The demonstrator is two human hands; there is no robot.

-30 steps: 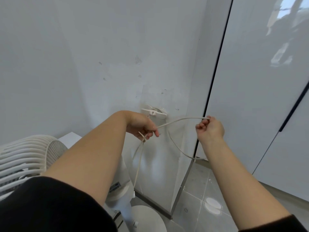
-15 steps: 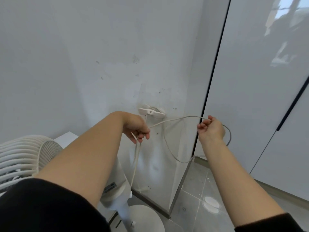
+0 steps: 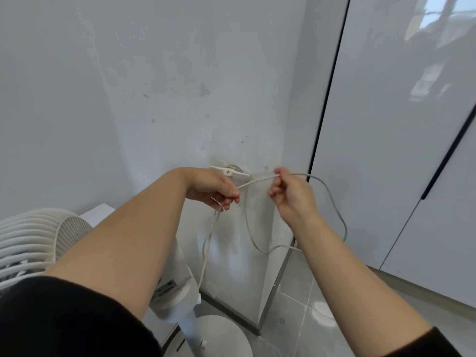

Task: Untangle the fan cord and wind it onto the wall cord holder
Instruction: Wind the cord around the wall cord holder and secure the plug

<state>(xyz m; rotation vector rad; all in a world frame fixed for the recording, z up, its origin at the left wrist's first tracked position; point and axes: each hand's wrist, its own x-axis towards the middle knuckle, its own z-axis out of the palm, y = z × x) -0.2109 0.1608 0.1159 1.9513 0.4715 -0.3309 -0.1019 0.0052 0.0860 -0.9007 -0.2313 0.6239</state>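
Both hands are raised in front of a scuffed pale grey wall (image 3: pixel 154 99), a short way apart and each clamped on the thin off-white fan cord (image 3: pixel 255 182). The left hand (image 3: pixel 216 189) has its fingers curled round the cord just below the small white wall cord holder (image 3: pixel 231 172), near it, though contact cannot be made out. From this fist two strands hang down toward the white fan stand (image 3: pixel 190 325), and a short stub (whether it is a loose end is hard to say) sticks out to the left. The right hand (image 3: pixel 293 194) pinches the cord at its fingertips, its other fingers loosely bent. Between the hands the cord runs fairly straight, rising to the right. Past the right hand it arcs over and drops behind the forearm, while another slack loop sags low between the two arms. None of the cord looks wound on the holder.

The white ribbed fan grille (image 3: pixel 31 240) sits at lower left, above its round base (image 3: pixel 221 336) on the grey tiled floor (image 3: pixel 296 318). Glossy white cabinet doors (image 3: pixel 399 124) stand to the right. Black sleeves (image 3: pixel 64 318) cover the upper arms.
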